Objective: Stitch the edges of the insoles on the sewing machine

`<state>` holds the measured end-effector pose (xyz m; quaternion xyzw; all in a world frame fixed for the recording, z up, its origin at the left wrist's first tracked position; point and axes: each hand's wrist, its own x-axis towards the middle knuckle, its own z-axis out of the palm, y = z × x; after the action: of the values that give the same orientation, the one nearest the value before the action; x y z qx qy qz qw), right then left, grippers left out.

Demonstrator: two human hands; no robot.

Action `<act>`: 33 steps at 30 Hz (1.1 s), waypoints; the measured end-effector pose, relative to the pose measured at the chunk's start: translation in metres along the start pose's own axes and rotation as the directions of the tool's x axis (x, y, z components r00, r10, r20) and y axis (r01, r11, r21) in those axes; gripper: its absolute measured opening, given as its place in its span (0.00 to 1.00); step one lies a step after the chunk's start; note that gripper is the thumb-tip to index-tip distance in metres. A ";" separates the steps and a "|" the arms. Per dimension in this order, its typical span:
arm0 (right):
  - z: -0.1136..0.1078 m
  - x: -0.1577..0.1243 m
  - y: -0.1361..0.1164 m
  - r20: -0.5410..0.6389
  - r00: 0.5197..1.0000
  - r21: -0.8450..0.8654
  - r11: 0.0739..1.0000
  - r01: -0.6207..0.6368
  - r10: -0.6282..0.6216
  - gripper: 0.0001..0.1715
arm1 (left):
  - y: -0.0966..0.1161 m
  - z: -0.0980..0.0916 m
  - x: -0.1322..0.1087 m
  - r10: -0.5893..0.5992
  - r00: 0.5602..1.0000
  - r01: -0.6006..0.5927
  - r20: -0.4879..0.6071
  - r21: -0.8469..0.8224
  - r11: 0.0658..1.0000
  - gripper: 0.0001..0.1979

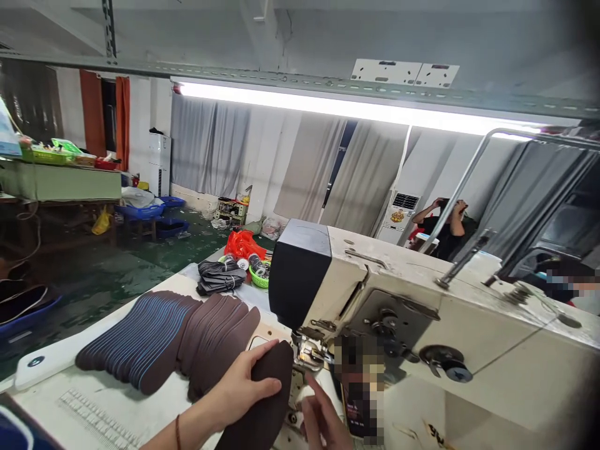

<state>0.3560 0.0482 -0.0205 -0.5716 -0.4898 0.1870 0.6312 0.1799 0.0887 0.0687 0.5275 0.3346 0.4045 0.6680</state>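
My left hand point(244, 387) holds a dark brown insole-shaped piece point(267, 406), thumb on top and fingers around its left edge. The piece stands close to the presser foot point(310, 351) of a white sewing machine point(403, 269). My right hand point(323, 415) is just right of the piece, below the presser foot, its index finger stretched up toward it; the lower fingers are curled and nothing shows in them. Left of my hands, a fanned row of brown pieces with blue edges point(135, 344) lies beside more plain brown pieces point(218, 334) on the white table point(42, 369).
Behind the stacks are a tied dark bundle point(220, 275), a green basket point(259, 279) with thread spools and a red plastic bag point(244, 242). A phone-like screen point(359, 406) sits under the machine arm. Another person point(445, 228) is at the back right.
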 end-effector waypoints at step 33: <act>-0.019 0.052 -0.025 0.254 0.963 -0.056 0.993 0.107 -0.089 0.22 | 0.010 0.003 0.010 -0.078 0.990 0.086 0.118 -0.068 0.994 0.41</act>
<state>0.3872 0.0723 0.0261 -0.5400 -0.5995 0.2094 0.5524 0.1853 0.0969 0.0786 0.5112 0.3019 0.3576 0.7209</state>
